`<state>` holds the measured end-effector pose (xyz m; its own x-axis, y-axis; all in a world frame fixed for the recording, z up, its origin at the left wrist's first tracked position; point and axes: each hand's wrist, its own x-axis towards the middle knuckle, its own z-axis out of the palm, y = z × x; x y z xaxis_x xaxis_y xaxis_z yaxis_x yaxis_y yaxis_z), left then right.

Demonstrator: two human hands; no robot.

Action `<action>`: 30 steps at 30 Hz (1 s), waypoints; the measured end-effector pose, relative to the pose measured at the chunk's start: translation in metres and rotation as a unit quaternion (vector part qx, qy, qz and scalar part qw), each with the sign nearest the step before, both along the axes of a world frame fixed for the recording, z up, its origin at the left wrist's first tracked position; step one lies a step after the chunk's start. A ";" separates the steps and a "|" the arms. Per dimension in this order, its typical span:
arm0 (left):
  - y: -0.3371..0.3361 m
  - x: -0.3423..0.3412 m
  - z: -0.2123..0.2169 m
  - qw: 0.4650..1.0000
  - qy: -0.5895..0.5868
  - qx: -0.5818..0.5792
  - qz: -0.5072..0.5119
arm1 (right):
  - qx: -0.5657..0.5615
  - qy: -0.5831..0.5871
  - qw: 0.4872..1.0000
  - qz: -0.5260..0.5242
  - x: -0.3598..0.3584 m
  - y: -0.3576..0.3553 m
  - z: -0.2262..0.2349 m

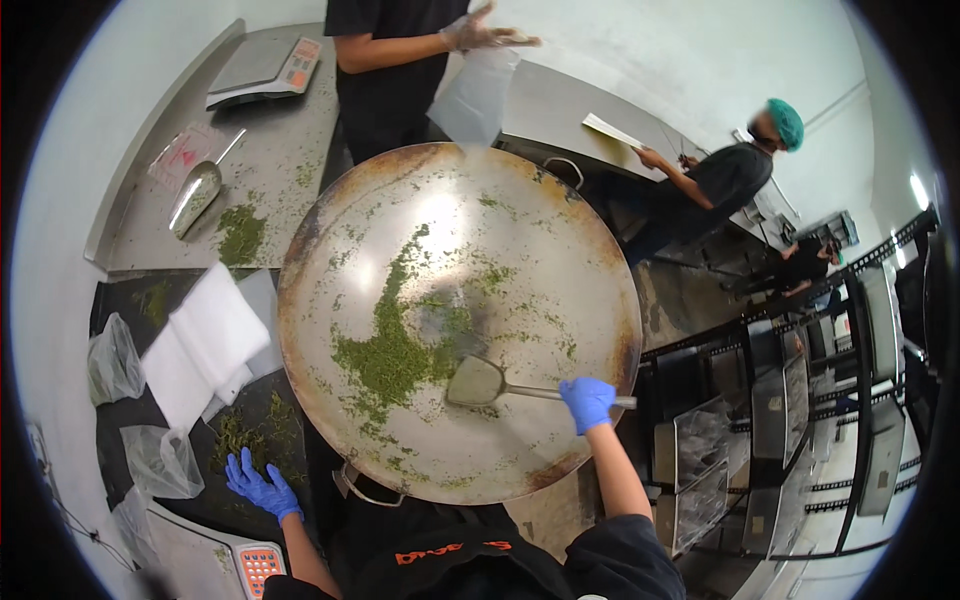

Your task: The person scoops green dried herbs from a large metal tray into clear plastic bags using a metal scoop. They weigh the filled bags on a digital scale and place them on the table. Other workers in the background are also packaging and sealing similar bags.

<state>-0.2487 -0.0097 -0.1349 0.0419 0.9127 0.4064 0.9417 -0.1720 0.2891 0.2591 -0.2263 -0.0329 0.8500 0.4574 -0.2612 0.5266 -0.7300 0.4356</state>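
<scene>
A very large round metal wok with a browned rim fills the middle of the view. Chopped green leaf bits lie heaped left of its centre and scattered over the rest. In a blue glove, my right hand is wrapped round the handle of a metal wok spatula, whose blade rests beside the heap. My left hand, also blue-gloved, lies with fingers spread on the dark table at the lower left. It touches the edge of some loose green shreds there.
White paper sheets and clear plastic bags lie left of the wok. Behind them are a metal scoop and a scale. A co-worker holds a bag at the far rim. Racks of trays stand right.
</scene>
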 end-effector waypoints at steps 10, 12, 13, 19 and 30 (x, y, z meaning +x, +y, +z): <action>0.002 -0.003 -0.001 1.000 -0.008 -0.018 0.019 | -0.125 -0.230 0.961 0.087 0.109 -0.007 0.091; 0.001 -0.003 -0.002 1.000 -0.007 -0.019 0.022 | -0.126 -0.204 0.964 0.114 0.126 0.023 0.061; 0.001 -0.003 -0.001 1.000 -0.006 -0.021 0.022 | -0.107 -0.161 0.973 0.123 0.129 0.044 0.039; 0.003 -0.007 -0.003 0.999 0.000 -0.028 0.015 | 0.051 -0.027 0.988 0.141 0.082 0.168 -0.060; 0.004 -0.008 -0.008 0.999 -0.004 -0.035 0.028 | 0.064 -0.266 0.943 0.191 0.183 0.118 0.048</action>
<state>-0.2569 -0.0060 -0.1428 -0.0124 0.9395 0.3423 0.9470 -0.0988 0.3057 0.4420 -0.1084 0.0154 0.6126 0.7551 0.2335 0.4933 -0.5961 0.6335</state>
